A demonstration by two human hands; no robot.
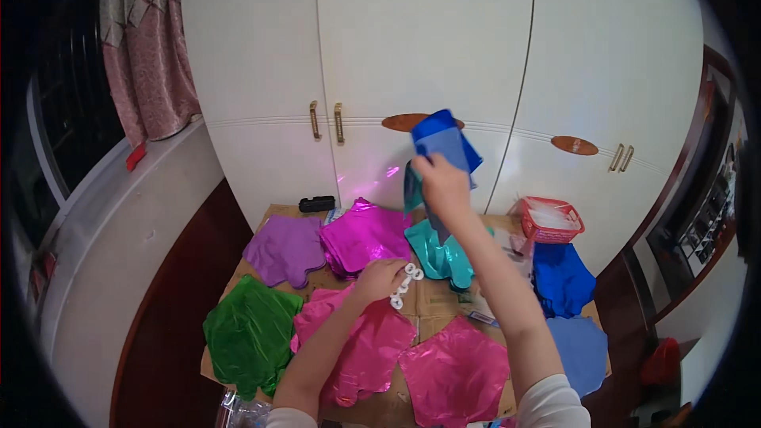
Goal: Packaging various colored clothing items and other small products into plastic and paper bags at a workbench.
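Observation:
My right hand [445, 190] is raised in front of the cabinet, its fingers closed on a bunch of flat foil balloons [437, 136] in dark blue, grey-blue and teal. Lower and to the left, my left hand [380, 279] is closed around a white plastic piece with several small rings [407, 285]; its fingertips are partly hidden. Beneath that hand lie pink foil balloons [380, 345], with another pink foil balloon [458, 372] to their right. A magenta stack [365, 234] sits just beyond the left hand, and a turquoise stack [444, 255] lies below the right forearm.
On the cardboard-covered table [432, 301] are also purple [285, 247], green [252, 333], blue [563, 279] and grey-blue foil [579, 353]. A red basket [551, 220] holding clear plastic and a black object [317, 204] stand at the back, before the white cabinet [428, 32].

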